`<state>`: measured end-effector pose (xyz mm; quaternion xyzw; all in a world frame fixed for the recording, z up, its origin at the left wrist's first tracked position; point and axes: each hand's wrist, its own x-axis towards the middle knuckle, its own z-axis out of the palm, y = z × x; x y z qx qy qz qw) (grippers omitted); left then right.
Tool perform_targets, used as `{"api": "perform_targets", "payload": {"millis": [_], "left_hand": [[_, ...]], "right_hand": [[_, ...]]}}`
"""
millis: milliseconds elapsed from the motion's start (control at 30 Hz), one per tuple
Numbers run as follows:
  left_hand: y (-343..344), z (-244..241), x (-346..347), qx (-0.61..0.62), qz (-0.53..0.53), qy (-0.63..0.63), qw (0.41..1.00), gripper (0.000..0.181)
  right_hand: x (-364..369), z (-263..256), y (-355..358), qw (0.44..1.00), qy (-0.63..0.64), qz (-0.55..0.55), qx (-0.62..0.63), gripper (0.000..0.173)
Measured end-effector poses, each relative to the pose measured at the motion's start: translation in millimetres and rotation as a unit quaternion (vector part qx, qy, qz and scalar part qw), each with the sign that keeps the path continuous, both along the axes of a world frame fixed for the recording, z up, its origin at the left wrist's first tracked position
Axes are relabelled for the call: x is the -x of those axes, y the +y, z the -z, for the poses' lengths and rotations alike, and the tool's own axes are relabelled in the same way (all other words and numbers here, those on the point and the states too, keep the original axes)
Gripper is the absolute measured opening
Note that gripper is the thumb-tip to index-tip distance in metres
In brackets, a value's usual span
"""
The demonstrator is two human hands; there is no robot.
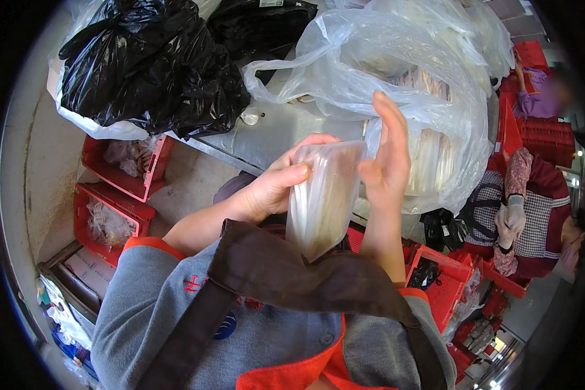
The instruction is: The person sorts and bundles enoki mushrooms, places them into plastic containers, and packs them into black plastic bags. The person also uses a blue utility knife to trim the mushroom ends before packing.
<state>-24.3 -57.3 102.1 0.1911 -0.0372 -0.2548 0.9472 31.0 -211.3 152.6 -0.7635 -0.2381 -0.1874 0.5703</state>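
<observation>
My left hand (pixel 285 173) grips a clear plastic pack (pixel 324 200) close to my chest, its thumb on the near face by the top edge. Pale, off-white contents show through the plastic, but what they are I cannot tell. Just to the right of the pack, my right hand (pixel 389 151) is raised with its fingers stretched up and nothing in it. Its thumb points at the pack's upper right edge; whether it touches I cannot tell. Behind that hand, a large translucent plastic bag (pixel 370 44) lies open, with several similar packs (pixel 424 161) inside.
A metal worktable (pixel 292 126) carries a bulging black plastic bag (pixel 151 73) and another black bag (pixel 263 29). Red plastic crates (pixel 148 170) with bagged goods stand below left. More red crates (pixel 441 278) stand at right, near a gloved co-worker (pixel 512 214) and another person (pixel 536 92).
</observation>
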Motion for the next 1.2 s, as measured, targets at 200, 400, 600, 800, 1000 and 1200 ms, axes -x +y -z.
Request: {"api": "perform_targets", "payload": {"millis": [200, 400, 600, 800, 1000, 1200], "left_hand": [[-2.1, 1.6, 4.8, -0.006, 0.021, -0.010, 1.000, 0.080], [-6.9, 11.6, 9.1, 0.032, 0.027, -0.017, 0.999, 0.081], [-17.2, 30.3, 2.5, 0.091, -0.021, -0.084, 0.992, 0.085], [14.2, 60.6, -4.3, 0.217, -0.086, 0.069, 0.970, 0.081], [32.1, 25.3, -37.4, 0.325, -0.112, 0.168, 0.924, 0.078], [30.3, 17.1, -40.9, 0.292, -0.090, 0.188, 0.933, 0.082]], "right_hand": [[12.7, 26.7, -12.3, 0.924, 0.265, -0.229, -0.150, 0.059], [18.7, 35.5, -12.4, 0.893, 0.233, -0.281, -0.263, 0.049], [12.4, 40.9, -16.9, 0.890, 0.108, -0.303, -0.325, 0.037], [23.7, -35.6, -64.9, 0.961, -0.044, -0.230, -0.147, 0.019], [39.7, -30.4, -107.9, 0.995, -0.060, 0.050, -0.055, 0.021], [45.0, 66.1, -48.0, 0.964, -0.023, 0.039, 0.262, 0.021]]}}
